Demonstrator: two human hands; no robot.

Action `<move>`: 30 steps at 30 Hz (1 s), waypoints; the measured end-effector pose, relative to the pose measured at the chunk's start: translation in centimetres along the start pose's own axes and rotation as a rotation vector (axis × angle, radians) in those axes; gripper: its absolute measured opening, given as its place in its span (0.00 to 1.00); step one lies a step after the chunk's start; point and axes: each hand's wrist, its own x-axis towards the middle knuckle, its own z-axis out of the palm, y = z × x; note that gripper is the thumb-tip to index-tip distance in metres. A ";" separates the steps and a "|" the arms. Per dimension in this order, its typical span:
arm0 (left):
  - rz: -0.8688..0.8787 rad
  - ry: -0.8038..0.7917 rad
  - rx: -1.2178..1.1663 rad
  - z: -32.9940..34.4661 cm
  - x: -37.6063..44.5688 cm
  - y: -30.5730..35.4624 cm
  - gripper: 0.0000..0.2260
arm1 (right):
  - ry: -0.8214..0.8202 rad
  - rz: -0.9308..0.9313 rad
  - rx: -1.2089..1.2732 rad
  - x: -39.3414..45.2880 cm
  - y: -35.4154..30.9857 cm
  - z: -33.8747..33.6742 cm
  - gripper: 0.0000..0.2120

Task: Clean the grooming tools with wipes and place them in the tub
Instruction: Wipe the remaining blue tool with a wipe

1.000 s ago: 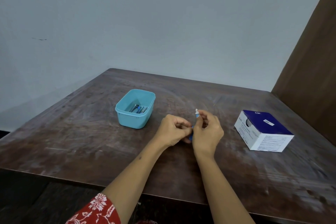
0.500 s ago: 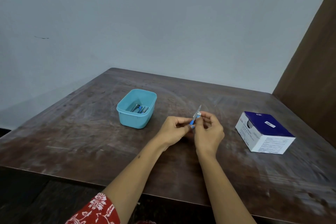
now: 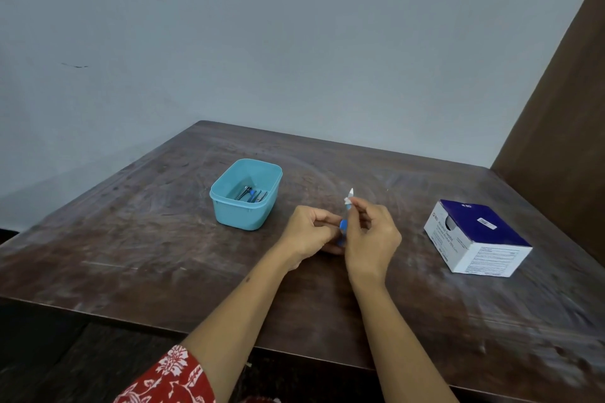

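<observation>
The light, stiff tool (image 3: 343,226) is pinched at its blue handle by the left hand (image 3: 311,232); the wipe (image 3: 349,199) (soft, thin) is pinched around its tip by the right hand (image 3: 371,235).

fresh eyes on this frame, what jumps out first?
The two hands meeting at mid-table: the left hand grips the blue handle of a small tool while the right hand pinches a white wipe at its upper end. Left of them sits the open turquoise tub with several tools already inside, and at the right stands a blue and white wipe box.
</observation>
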 end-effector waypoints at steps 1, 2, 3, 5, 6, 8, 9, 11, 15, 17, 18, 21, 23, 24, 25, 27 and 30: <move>-0.020 -0.025 0.028 0.0 0.0 0.1 0.09 | 0.029 -0.004 0.005 0.1 0.1 0.0 0.09; -0.031 -0.042 0.045 0.0 -0.1 0.2 0.09 | 0.050 -0.007 0.009 0.2 0.1 -0.1 0.09; -0.034 -0.047 0.048 0.0 -0.1 0.2 0.09 | 0.056 -0.004 0.013 0.2 0.1 -0.1 0.09; -0.024 -0.017 0.018 0.1 -0.1 0.2 0.10 | 0.021 0.009 0.008 0.1 -0.2 -0.1 0.08; -0.015 0.009 0.001 0.1 -0.1 0.1 0.10 | -0.012 0.015 -0.009 0.0 -0.3 -0.1 0.07; 0.002 0.041 -0.010 0.1 -0.1 0.1 0.11 | -0.060 0.032 -0.048 -0.2 -0.4 -0.1 0.06; 0.000 0.037 -0.007 0.1 -0.1 0.1 0.11 | -0.060 0.041 -0.052 -0.1 -0.3 -0.1 0.05; -0.018 0.002 0.010 0.0 -0.1 0.1 0.11 | -0.013 0.040 -0.033 0.0 -0.2 0.0 0.05; -0.056 -0.061 0.015 -0.2 -0.2 0.3 0.10 | 0.036 0.028 -0.007 0.1 -0.1 -0.1 0.08; -0.043 -0.042 0.011 -0.2 -0.2 0.2 0.10 | 0.027 0.050 -0.008 0.0 -0.1 -0.1 0.07; -0.030 -0.024 0.014 -0.1 -0.2 0.1 0.10 | 0.015 0.070 -0.015 0.0 -0.1 -0.1 0.05; -0.022 -0.006 0.029 -0.2 -0.1 0.1 0.11 | -0.013 0.117 -0.022 -0.1 -0.2 0.0 0.05; -0.048 -0.050 0.033 -0.4 -0.1 0.2 0.10 | 0.025 0.086 0.003 0.0 -0.1 -0.1 0.07; -0.061 -0.073 0.036 -0.4 -0.2 0.3 0.10 | 0.041 0.071 0.010 0.1 -0.1 -0.1 0.08; -0.069 -0.086 0.036 -0.4 -0.2 0.3 0.09 | 0.050 0.061 0.012 0.1 -0.1 -0.2 0.08; -0.063 -0.077 0.027 -0.4 -0.2 0.3 0.09 | 0.048 0.061 0.014 0.1 -0.2 -0.3 0.08; -0.037 -0.018 0.027 -0.3 -0.1 0.1 0.11 | 0.009 0.080 -0.006 -0.1 -0.5 -0.1 0.05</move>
